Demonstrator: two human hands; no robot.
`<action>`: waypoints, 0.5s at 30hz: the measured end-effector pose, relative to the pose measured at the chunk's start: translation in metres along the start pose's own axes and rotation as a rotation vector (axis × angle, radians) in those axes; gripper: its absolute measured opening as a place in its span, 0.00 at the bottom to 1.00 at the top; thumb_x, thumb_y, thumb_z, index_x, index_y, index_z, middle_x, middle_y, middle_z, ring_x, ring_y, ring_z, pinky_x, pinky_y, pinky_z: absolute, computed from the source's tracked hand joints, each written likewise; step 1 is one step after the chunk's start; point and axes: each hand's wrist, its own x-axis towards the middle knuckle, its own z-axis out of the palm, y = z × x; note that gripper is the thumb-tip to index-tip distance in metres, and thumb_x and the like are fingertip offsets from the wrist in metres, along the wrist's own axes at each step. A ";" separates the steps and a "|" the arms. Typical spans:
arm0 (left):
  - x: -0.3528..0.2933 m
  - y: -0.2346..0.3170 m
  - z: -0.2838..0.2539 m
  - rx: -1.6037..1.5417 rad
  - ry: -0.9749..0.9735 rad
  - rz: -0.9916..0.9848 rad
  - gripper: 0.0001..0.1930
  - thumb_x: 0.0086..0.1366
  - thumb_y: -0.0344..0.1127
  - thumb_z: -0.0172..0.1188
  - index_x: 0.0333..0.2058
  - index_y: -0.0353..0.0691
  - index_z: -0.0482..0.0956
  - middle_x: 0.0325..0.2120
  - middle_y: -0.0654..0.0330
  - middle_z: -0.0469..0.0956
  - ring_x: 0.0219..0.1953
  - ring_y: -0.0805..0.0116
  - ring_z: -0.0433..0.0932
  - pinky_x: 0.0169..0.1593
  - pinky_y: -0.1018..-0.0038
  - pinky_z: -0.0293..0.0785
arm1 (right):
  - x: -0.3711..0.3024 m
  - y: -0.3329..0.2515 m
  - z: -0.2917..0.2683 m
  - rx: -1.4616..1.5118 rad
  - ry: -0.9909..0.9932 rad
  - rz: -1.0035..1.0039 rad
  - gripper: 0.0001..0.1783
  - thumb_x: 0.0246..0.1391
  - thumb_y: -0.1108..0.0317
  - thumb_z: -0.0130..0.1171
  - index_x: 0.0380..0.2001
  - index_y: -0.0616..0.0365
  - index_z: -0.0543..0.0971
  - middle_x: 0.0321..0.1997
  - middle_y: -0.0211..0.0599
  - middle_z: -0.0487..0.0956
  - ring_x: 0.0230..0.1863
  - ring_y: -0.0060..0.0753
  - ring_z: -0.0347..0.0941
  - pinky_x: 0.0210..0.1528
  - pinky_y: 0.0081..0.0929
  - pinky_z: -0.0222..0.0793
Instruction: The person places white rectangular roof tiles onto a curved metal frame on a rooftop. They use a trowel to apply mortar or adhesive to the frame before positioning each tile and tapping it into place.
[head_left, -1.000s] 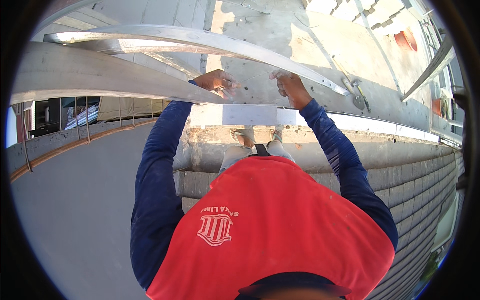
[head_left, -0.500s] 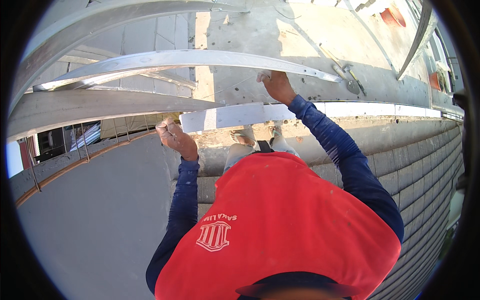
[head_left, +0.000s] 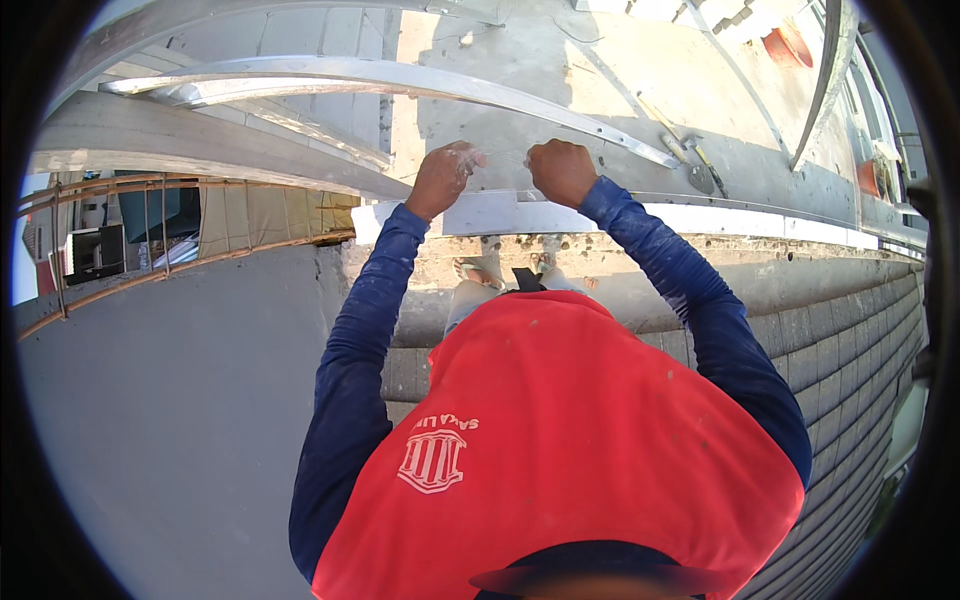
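The left hand [head_left: 447, 180] curls its fingers inward, whether pinching anything I cannot tell; the right hand [head_left: 562, 172] is closed in a fist, its fingertips hidden, on a faint thin strand [head_left: 508, 158] between both hands, near the white blocks [head_left: 480, 214]. White lettering, partly lost in a fold, and a striped emblem [head_left: 432, 461] mark the red shirt [head_left: 580, 440].

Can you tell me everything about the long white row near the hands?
The long white row looks like pale blocks laid flat, end to end, with visible joints. It stretches sideways along the ledge, partly shaded grey. The left hand and right hand appear just beyond it, not gripping it.
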 end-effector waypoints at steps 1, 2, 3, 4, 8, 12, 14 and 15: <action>-0.001 -0.001 0.001 0.024 0.021 0.017 0.08 0.64 0.30 0.54 0.37 0.39 0.83 0.38 0.48 0.80 0.39 0.44 0.78 0.47 0.56 0.74 | -0.002 0.003 -0.005 -0.049 -0.101 -0.068 0.12 0.61 0.62 0.55 0.34 0.58 0.82 0.32 0.50 0.82 0.36 0.54 0.80 0.42 0.47 0.75; -0.002 -0.001 0.002 0.010 -0.027 0.013 0.08 0.64 0.30 0.54 0.37 0.39 0.82 0.38 0.48 0.80 0.40 0.45 0.78 0.47 0.56 0.74 | -0.002 0.005 -0.008 0.148 -0.073 -0.133 0.13 0.61 0.62 0.55 0.35 0.60 0.82 0.32 0.52 0.82 0.36 0.56 0.80 0.42 0.48 0.75; -0.002 -0.001 0.003 -0.006 -0.070 0.011 0.08 0.64 0.30 0.54 0.37 0.39 0.82 0.38 0.48 0.80 0.41 0.45 0.78 0.48 0.57 0.74 | -0.001 0.010 -0.011 0.341 -0.045 -0.189 0.14 0.60 0.61 0.55 0.35 0.62 0.82 0.33 0.54 0.82 0.37 0.58 0.80 0.42 0.48 0.75; -0.003 -0.001 0.003 -0.025 -0.103 0.007 0.08 0.64 0.29 0.54 0.37 0.39 0.82 0.38 0.49 0.80 0.41 0.46 0.78 0.48 0.57 0.74 | 0.002 0.015 -0.012 0.535 -0.016 -0.243 0.16 0.59 0.60 0.55 0.36 0.63 0.82 0.33 0.56 0.82 0.38 0.60 0.80 0.42 0.49 0.75; -0.009 0.001 -0.001 0.058 -0.069 0.085 0.06 0.66 0.30 0.55 0.36 0.39 0.81 0.39 0.50 0.80 0.44 0.46 0.77 0.50 0.57 0.74 | 0.017 0.025 0.002 0.438 0.192 0.010 0.15 0.58 0.61 0.55 0.34 0.64 0.82 0.29 0.56 0.82 0.33 0.61 0.80 0.40 0.49 0.76; -0.011 0.002 -0.002 0.055 -0.035 0.088 0.06 0.67 0.30 0.56 0.36 0.38 0.81 0.38 0.49 0.79 0.44 0.44 0.76 0.49 0.56 0.74 | -0.014 0.006 0.023 -0.090 0.002 -0.014 0.13 0.57 0.65 0.54 0.26 0.63 0.81 0.28 0.58 0.82 0.31 0.58 0.81 0.34 0.48 0.78; -0.010 0.002 -0.002 0.058 -0.019 0.101 0.06 0.67 0.31 0.56 0.36 0.38 0.81 0.37 0.49 0.79 0.44 0.45 0.76 0.50 0.56 0.73 | -0.015 0.003 0.008 0.266 -0.117 -0.316 0.14 0.57 0.64 0.53 0.28 0.63 0.82 0.26 0.49 0.81 0.29 0.48 0.80 0.34 0.41 0.75; -0.010 0.002 -0.002 0.048 -0.011 0.130 0.06 0.67 0.32 0.56 0.36 0.38 0.81 0.37 0.49 0.79 0.44 0.45 0.76 0.50 0.56 0.73 | -0.016 0.001 -0.003 0.401 -0.231 -0.401 0.14 0.57 0.64 0.53 0.29 0.63 0.82 0.25 0.45 0.80 0.27 0.43 0.79 0.34 0.38 0.74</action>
